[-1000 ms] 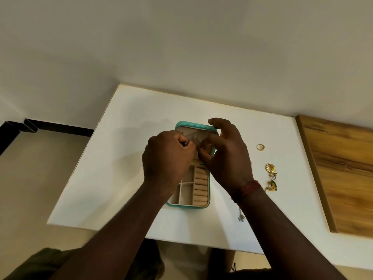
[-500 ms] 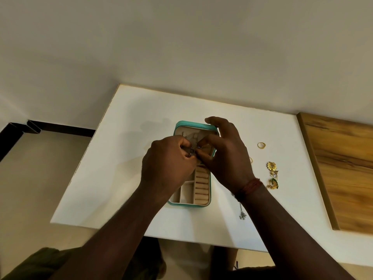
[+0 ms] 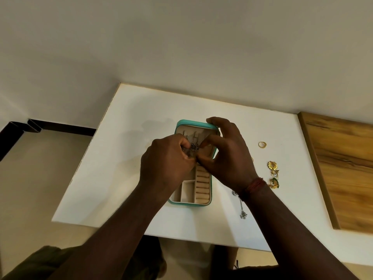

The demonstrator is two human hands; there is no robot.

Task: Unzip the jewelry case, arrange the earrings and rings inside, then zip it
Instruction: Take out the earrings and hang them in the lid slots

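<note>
White table (image 3: 121, 158): I see it bearing the case near its middle.
Left hand (image 3: 167, 160): over the case's left half, fingers curled tight and pinching the earring. I judge it steadies the piece for hanging.
Case (image 3: 190, 201): unzipped, with the lid (image 3: 191, 124) tipped back at the far end and the ring rolls and compartments showing at the near end.
Earring (image 3: 194, 147): dark and small, in front of the lid's lining, caught between both sets of fingertips, so it sits right in the grip.
Right hand (image 3: 226, 156): over the case's right edge, thumb and lower fingers closed on the earring's other side. The forefinger is draped on the lid rim, probably to brace it.
Silver earring (image 3: 242, 212): just right of the case's near corner, partly under the right wrist.
Ring (image 3: 262, 144): well right of the case, untouched.
Gold earrings (image 3: 272, 166): right of the case, nearer me than the ring, waiting their turn.
</note>
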